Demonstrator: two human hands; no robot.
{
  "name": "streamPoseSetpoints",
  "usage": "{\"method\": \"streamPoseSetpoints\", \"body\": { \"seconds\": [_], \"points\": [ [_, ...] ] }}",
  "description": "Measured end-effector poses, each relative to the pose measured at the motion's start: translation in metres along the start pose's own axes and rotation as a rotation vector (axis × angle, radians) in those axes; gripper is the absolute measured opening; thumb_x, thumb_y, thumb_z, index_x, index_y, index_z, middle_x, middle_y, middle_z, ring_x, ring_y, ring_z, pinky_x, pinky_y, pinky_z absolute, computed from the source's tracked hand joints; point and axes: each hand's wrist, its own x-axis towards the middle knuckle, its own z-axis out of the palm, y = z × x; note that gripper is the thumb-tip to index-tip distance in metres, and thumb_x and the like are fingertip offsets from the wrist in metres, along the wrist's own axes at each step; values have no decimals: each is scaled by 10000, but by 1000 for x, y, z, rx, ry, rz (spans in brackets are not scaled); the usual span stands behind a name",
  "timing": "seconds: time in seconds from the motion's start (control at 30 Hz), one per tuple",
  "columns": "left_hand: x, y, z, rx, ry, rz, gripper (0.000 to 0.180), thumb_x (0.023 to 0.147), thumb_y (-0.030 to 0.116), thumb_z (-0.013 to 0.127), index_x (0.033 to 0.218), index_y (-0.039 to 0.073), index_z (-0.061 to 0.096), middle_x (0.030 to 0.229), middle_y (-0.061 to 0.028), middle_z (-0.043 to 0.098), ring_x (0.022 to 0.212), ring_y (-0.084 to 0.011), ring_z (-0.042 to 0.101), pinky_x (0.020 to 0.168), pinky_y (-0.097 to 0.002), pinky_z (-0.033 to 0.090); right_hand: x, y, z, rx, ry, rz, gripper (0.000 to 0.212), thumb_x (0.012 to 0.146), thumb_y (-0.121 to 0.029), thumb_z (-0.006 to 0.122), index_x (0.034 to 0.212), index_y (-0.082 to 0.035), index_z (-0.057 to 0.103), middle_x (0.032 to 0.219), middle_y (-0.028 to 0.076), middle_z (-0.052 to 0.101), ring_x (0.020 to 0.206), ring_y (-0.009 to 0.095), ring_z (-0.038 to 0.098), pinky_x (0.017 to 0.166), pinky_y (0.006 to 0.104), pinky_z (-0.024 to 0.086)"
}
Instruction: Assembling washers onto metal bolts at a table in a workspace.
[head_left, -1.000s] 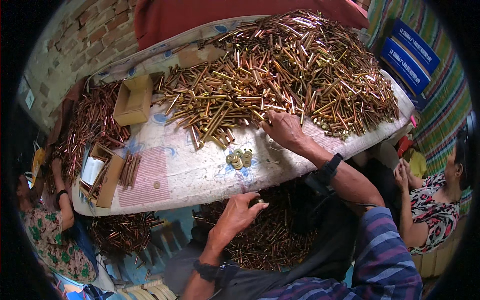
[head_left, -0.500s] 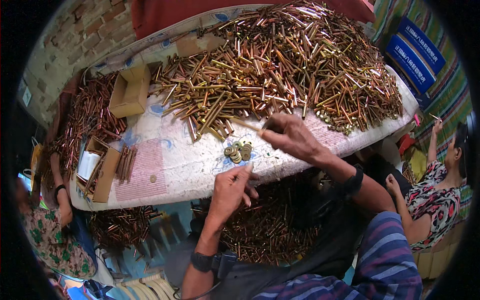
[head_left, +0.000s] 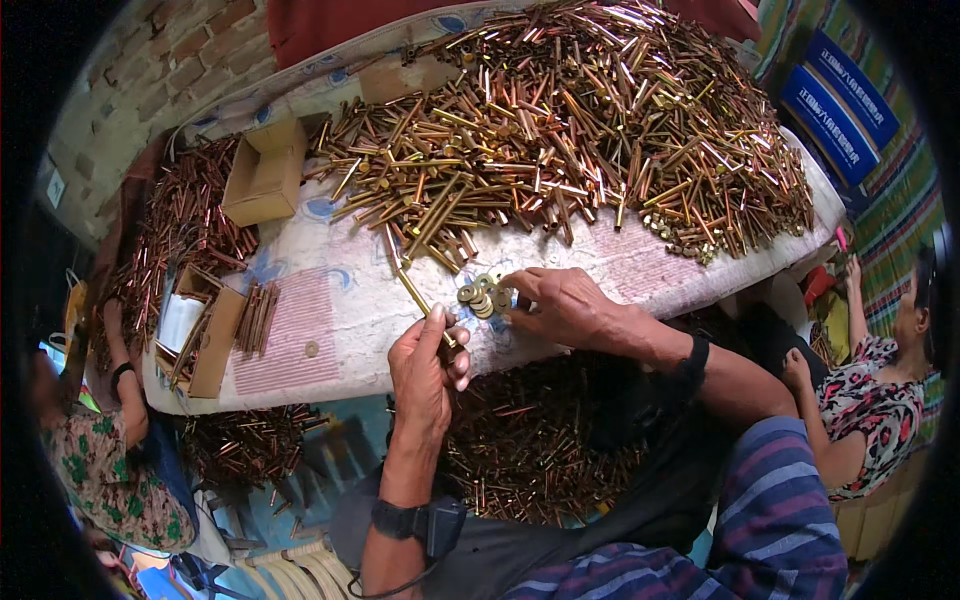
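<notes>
My left hand (head_left: 418,375) is closed around a long gold-coloured bolt (head_left: 413,291), thumb along its lower part. The bolt tilts up and to the left, its far end near the loose bolts on the table. To its right, a small heap of flat metal washers (head_left: 481,299) lies on the cloth. My right hand (head_left: 565,305) is at the right edge of this heap. Its index finger and thumb are curved and apart, beside the washers. Its other fingers are partly hidden.
A large pile of bolts (head_left: 560,140) covers the table's back and right. On the left are an open cardboard box (head_left: 265,175), a second box (head_left: 212,345), a row of bolts (head_left: 258,318) and a lone washer (head_left: 311,349). People sit at both sides; more bolts (head_left: 540,450) lie below.
The bolt has passed from my right hand to my left. My right hand has come down from the pile's edge to the washers. My left hand has shifted slightly left and closed.
</notes>
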Motion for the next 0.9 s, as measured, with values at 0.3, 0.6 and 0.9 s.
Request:
{"method": "streamPoseSetpoints", "body": {
  "seconds": [0.3,0.6,0.9],
  "points": [
    [-15,7,-13,31,20,-27,302,1038,318,590,1051,17,603,731,-11,562,466,-29,408,365,-182,304,8,2,9,-4,-2,8,264,898,-262,681,990,-29,597,834,219,654,782,440,649,666,483,517],
    [-14,-3,-8,455,-99,-84,212,999,207,644,1059,7,686,792,-6,626,516,-32,495,394,-196,367,9,-13,-32,775,-35,175,265,965,-241,700,1030,14,671,797,50,676,639,100,606,560,272,502],
    [-9,-15,9,844,-190,31,192,967,190,648,934,7,696,592,14,524,526,-57,498,474,-273,388,-4,-3,-36,1204,-124,352,294,953,-222,726,1158,-11,709,815,13,661,654,64,588,553,229,475]
  ]
}}
